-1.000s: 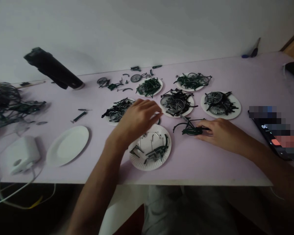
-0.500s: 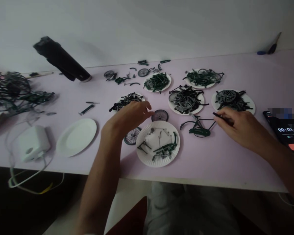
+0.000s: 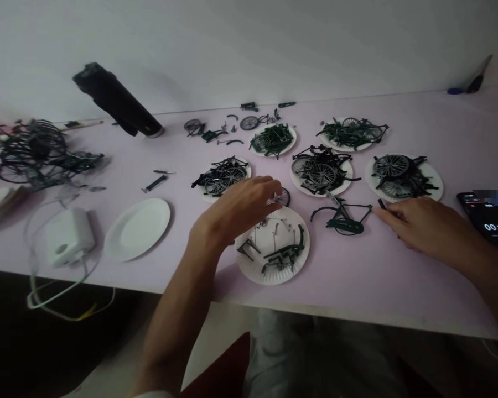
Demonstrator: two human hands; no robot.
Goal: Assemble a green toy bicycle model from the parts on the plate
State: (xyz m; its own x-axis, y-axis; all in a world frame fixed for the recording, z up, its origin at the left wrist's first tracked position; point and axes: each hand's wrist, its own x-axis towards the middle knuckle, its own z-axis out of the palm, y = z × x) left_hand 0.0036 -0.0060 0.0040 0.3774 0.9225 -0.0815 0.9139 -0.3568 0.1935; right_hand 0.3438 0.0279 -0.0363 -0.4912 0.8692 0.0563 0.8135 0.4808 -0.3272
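Observation:
My left hand (image 3: pixel 247 204) reaches over the far rim of a paper plate (image 3: pixel 249 271), its curled fingers closed at the edge of a small spoked bicycle wheel (image 3: pixel 285 197). The fingertips are partly hidden. That plate bears thin rods and green miniature bicycle parts (image 3: pixel 284 253). To its right lies a dark green miniature bicycle frame (image 3: pixel 345 225) with a mudguard and chain cover. Beside the frame's right end my right hand (image 3: pixel 419 224) pinches a short dark piece (image 3: pixel 382 204); most of it is covered by the fingers.
Several plates of bicycle parts stand behind, including black parts (image 3: pixel 321 171) and green parts (image 3: pixel 273 139). A bare plate (image 3: pixel 138 235), a white charger (image 3: pixel 70 236) with cables and a bicycle pile (image 3: pixel 37 152) are at left. A phone (image 3: pixel 487 218) lies right; a black cylindrical object (image 3: pixel 118 102) leans behind.
My left hand has moved right and its fingers have closed at the wheel. My right hand keeps the dark piece beside the frame. The whole view has shifted slightly.

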